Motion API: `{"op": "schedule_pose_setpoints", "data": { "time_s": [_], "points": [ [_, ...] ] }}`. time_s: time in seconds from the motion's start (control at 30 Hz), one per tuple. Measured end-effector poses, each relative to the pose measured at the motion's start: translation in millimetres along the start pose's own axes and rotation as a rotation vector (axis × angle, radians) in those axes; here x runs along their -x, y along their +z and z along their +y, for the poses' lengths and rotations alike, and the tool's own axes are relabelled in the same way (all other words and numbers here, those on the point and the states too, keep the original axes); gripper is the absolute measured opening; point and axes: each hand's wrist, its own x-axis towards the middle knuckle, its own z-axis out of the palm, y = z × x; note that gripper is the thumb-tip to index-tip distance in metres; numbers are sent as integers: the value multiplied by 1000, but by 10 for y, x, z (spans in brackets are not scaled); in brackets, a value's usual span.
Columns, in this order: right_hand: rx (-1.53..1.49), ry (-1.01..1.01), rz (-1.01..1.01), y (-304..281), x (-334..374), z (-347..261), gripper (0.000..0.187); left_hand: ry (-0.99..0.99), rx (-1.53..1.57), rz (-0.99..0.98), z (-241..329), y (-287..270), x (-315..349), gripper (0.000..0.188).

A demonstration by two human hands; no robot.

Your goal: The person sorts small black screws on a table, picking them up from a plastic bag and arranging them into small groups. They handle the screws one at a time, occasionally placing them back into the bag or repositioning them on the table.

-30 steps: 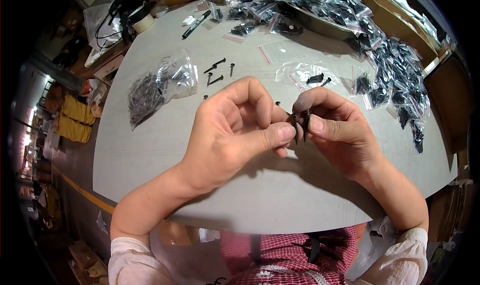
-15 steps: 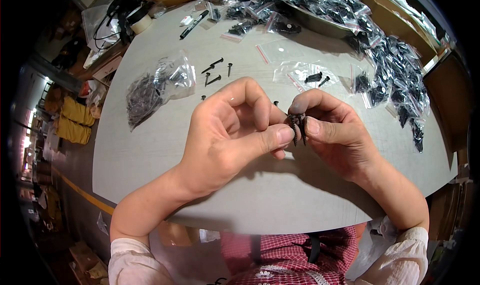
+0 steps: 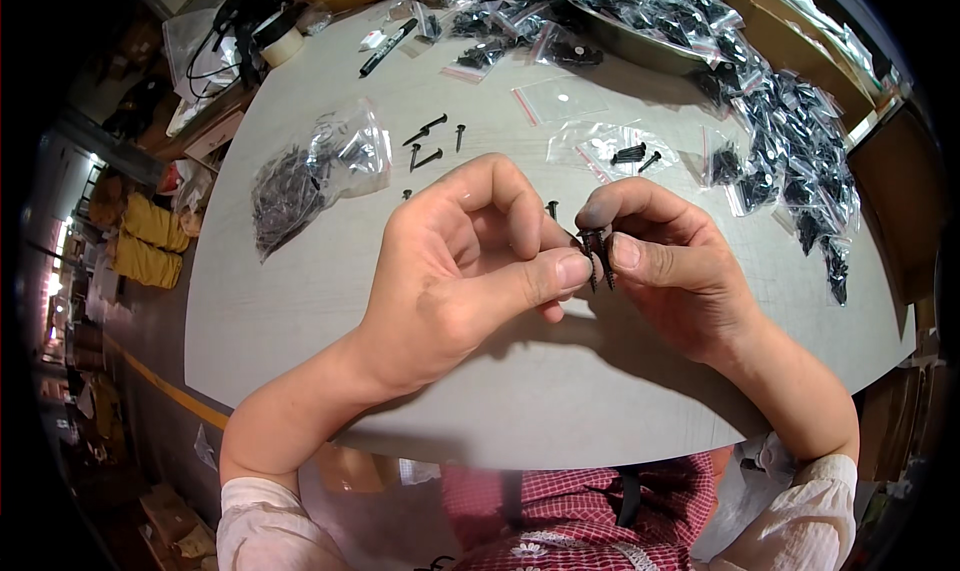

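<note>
Black screws (image 3: 597, 258) stand heads up between the fingertips of both hands, above the near middle of the table. My left hand (image 3: 470, 256) pinches them from the left with thumb and fingers. From the other side, the thumb and forefinger of my right hand (image 3: 675, 261) close on them too. How many screws are held I cannot tell. Just beyond my fingers a single screw (image 3: 552, 209) shows on the table. Several loose screws (image 3: 428, 158) lie farther left. Farther right, more black screws (image 3: 628, 155) rest on clear plastic bags.
A clear bag full of dark screws (image 3: 290, 196) lies at the left. Many small filled bags (image 3: 800, 151) heap along the right and back, around a metal basin (image 3: 640, 53). A flat clear zip bag (image 3: 560, 103) and a marker (image 3: 388, 49) lie toward the back.
The held screws and my left fingertips have shifted slightly right, closer to my right thumb. A little more of the screw beyond my fingers is visible. Both hands keep their pinch.
</note>
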Motion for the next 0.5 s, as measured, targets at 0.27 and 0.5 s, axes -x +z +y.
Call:
{"op": "schedule_pose_setpoints", "data": {
  "time_s": [0.27, 0.5],
  "points": [
    [9, -20, 9, -14, -2, 16, 26, -24, -46, 1, 12, 5, -2, 24],
    [10, -9, 26, -5, 4, 7, 24, -24, -55, -6, 14, 7, 4, 25]
  ]
}}
